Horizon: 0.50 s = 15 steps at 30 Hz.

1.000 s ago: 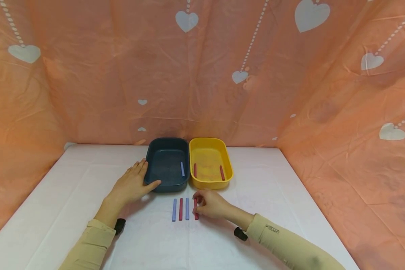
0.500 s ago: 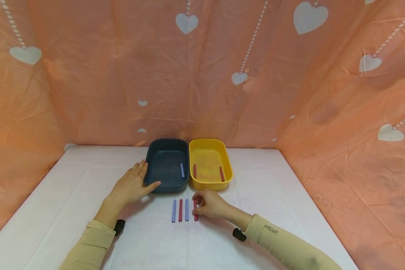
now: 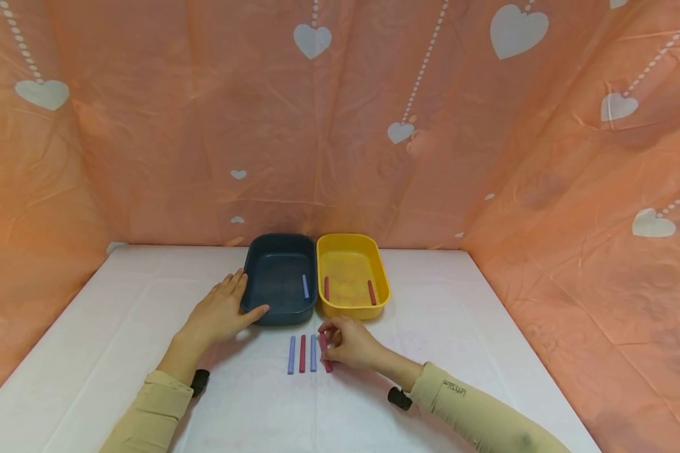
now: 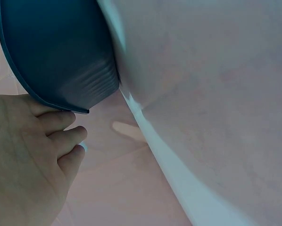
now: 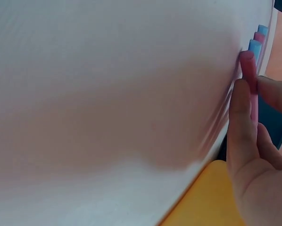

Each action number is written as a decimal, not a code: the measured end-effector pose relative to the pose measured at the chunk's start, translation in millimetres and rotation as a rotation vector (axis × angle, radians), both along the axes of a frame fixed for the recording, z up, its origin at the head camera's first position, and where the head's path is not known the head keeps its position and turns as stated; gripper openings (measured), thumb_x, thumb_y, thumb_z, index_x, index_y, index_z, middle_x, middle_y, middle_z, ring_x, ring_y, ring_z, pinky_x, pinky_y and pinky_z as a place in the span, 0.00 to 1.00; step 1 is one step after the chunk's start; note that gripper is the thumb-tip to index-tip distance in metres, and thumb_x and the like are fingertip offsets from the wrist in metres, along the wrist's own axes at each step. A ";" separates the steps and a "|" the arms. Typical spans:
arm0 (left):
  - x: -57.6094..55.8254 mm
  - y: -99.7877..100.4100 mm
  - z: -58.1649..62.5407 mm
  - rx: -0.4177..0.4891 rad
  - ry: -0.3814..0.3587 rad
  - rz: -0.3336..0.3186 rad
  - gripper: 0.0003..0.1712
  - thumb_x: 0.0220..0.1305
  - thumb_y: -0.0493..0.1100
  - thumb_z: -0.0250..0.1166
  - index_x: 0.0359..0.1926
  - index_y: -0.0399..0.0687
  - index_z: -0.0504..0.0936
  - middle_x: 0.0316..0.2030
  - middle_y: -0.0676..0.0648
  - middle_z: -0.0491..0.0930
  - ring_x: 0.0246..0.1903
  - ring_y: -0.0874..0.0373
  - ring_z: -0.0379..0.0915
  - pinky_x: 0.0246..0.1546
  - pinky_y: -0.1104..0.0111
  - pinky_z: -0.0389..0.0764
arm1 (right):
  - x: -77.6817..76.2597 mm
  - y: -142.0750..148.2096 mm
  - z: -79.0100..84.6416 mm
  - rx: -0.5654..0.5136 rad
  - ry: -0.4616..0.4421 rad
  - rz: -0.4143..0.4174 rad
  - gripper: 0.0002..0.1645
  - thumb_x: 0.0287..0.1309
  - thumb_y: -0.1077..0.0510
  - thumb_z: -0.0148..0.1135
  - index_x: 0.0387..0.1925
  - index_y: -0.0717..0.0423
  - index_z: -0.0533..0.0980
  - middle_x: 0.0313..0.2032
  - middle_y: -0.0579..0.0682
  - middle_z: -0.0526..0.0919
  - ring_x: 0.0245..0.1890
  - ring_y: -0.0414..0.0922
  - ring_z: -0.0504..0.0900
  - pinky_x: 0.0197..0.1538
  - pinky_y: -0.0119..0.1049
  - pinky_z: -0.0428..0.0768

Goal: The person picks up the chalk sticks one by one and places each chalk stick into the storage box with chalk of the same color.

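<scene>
In the head view, my left hand (image 3: 221,309) rests against the left side of a dark blue bin (image 3: 253,314), fingers fairly straight along its outside and thumb at the near rim. The left wrist view shows those fingers (image 4: 61,123) at the bin's edge. My right hand (image 3: 354,343) pinches a red chalk stick (image 5: 248,63) between thumb and fingertips; it leans slightly in the head view. Left of it lie a blue chalk stick (image 3: 313,352), a red chalk stick (image 3: 303,353) and another blue chalk stick (image 3: 291,355), side by side on the table.
A yellow bin (image 3: 354,311) stands right of the dark blue one, with two red chalk sticks (image 3: 371,292) inside. One blue chalk stick (image 3: 305,286) lies in the dark blue bin. White cloth covers the table (image 3: 447,352); an orange curtain (image 3: 351,176) with hearts surrounds it.
The red chalk stick in my right hand has tilted, its far end shifting slightly left with my fingers. My left hand holds its place at the dark blue bin.
</scene>
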State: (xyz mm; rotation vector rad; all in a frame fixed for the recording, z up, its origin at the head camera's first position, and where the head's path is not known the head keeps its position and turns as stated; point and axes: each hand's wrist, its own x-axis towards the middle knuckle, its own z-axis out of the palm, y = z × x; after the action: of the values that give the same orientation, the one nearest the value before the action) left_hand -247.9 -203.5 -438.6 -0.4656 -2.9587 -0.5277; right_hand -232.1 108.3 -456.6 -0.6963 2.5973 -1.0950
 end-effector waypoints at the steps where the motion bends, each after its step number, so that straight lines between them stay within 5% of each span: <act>1: 0.1 0.1 0.1 0.000 0.000 0.000 0.59 0.71 0.70 0.58 0.75 0.20 0.57 0.77 0.24 0.53 0.76 0.27 0.49 0.75 0.39 0.55 | 0.7 -0.6 0.0 -0.006 0.001 -0.004 0.23 0.54 0.65 0.78 0.51 0.59 0.80 0.37 0.45 0.79 0.32 0.40 0.76 0.36 0.26 0.78; 15: 0.0 1.3 0.9 -0.002 0.003 0.004 0.59 0.70 0.70 0.59 0.75 0.20 0.57 0.77 0.24 0.54 0.76 0.27 0.50 0.75 0.39 0.56 | 5.6 -1.4 5.3 -0.054 -0.043 -0.024 0.22 0.56 0.68 0.75 0.53 0.58 0.80 0.39 0.47 0.79 0.35 0.43 0.78 0.37 0.27 0.81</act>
State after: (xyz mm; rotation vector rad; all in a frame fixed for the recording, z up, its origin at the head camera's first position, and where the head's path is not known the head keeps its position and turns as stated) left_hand -247.9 -202.1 -437.8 -0.4598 -2.9575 -0.5226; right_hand -226.5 106.9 -451.3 -0.6474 2.5545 -1.1783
